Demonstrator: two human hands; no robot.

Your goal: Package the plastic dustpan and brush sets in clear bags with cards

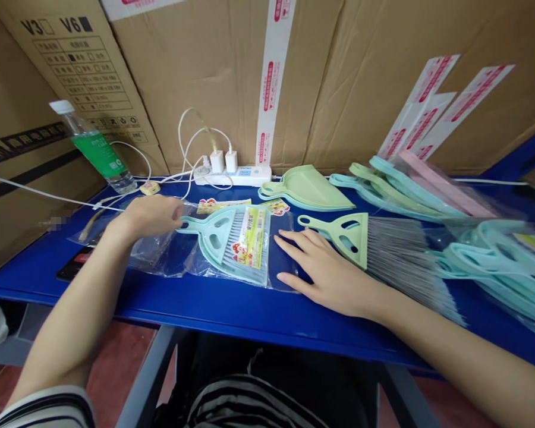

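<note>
Nearest on my feed, the right hand (pixel 327 270) lies flat, fingers (pixel 294 252) spread on a clear plastic bag (pixel 283 238), just beside a pale-green plastic hand broom with grey bristles (pixel 361 246). The left hand (pixel 147 217) sits on that bag, fingers curled; I cannot tell whether they pinch it. A bagged mint-green plastic dustpan (pixel 214 238) lies mid-frame on the blue metal table (pixel 205 303). Farther back stand a pale-green plastic dustpan (pixel 307 187) and a white power strip (pixel 234 176), with a green-labelled plastic water bottle (pixel 93 148) at upper left.
</note>
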